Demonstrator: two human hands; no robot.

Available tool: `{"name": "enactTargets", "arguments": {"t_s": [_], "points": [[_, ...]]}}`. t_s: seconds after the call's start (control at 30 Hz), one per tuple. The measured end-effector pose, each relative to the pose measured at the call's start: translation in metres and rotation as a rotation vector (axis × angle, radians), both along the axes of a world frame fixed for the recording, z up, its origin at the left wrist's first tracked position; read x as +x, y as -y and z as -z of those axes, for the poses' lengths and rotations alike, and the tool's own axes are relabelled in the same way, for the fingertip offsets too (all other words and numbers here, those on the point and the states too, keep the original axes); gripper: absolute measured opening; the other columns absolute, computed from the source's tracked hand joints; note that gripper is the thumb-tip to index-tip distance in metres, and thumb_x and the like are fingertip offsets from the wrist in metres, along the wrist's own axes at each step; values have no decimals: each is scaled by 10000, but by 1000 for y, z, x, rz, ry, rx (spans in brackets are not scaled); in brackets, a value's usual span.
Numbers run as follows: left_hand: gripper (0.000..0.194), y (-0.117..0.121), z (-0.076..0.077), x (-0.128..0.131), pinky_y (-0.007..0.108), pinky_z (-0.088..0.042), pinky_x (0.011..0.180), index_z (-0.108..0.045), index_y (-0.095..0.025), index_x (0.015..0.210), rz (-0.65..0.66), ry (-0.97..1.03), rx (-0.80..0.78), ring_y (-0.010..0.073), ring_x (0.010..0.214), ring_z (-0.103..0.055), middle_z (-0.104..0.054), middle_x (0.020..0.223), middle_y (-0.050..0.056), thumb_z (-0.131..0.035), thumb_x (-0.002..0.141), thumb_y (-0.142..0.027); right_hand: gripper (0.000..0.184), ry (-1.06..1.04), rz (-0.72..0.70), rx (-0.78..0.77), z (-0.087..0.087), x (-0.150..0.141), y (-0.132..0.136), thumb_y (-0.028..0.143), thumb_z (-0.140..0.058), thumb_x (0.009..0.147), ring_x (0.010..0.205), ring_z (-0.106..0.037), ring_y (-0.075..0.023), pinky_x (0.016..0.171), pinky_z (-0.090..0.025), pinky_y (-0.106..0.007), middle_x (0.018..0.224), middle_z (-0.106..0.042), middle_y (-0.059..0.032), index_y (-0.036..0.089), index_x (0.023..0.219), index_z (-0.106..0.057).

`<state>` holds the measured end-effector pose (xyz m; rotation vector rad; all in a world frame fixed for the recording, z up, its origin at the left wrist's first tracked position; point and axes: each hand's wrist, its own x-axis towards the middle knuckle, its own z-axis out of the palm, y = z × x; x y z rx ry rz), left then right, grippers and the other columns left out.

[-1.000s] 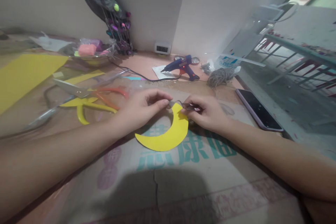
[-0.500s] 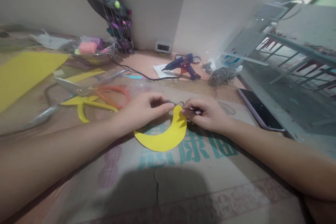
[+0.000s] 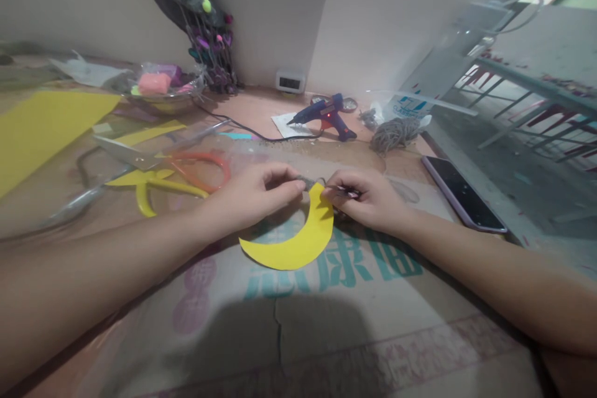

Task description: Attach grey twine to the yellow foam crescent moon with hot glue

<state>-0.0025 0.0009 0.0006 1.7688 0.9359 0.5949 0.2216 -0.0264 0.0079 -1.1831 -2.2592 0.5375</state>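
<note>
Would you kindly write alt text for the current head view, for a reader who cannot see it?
A person's left hand and right hand hold a thin gray strand at the far tip of a yellow crescent, over printed cardboard. Scissors lie to the left, a phone to the right, and a blue glue gun beyond.

Two bare arms at work here: left forearm (image 3: 121, 267) slanting up from the lower left, right forearm (image 3: 485, 270) mirroring it! Left hand (image 3: 256, 196) arched, index finger bent above a straight thumb, tips close together. Right hand (image 3: 375, 199) curled tighter, fingers (image 3: 347, 178) folded, knuckles up, just apart from the left.
</note>
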Motion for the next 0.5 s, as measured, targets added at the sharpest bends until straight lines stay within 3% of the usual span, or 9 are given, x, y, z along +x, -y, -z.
{"name": "enactTargets", "arguments": {"t_s": [0.3, 0.5], "points": [[359, 0, 0, -1, 239, -438, 630, -631, -166, 786, 15, 2, 83, 156, 737, -597, -663, 797, 27, -473, 890, -471, 109, 40, -53, -9, 1, 0, -1, 225, -571, 840, 562, -510, -83, 526, -372, -180, 653, -602, 12, 155, 776, -623], [354, 0, -2, -1, 219, -409, 575, -640, -168, 783, 21, 7, 49, 117, 633, -544, -631, 749, 2, -463, 897, -453, 88, 84, -110, 45, -1, 0, 0, 204, -565, 841, 556, -514, -78, 540, -374, -181, 654, -612, 11, 155, 791, -619]]}}
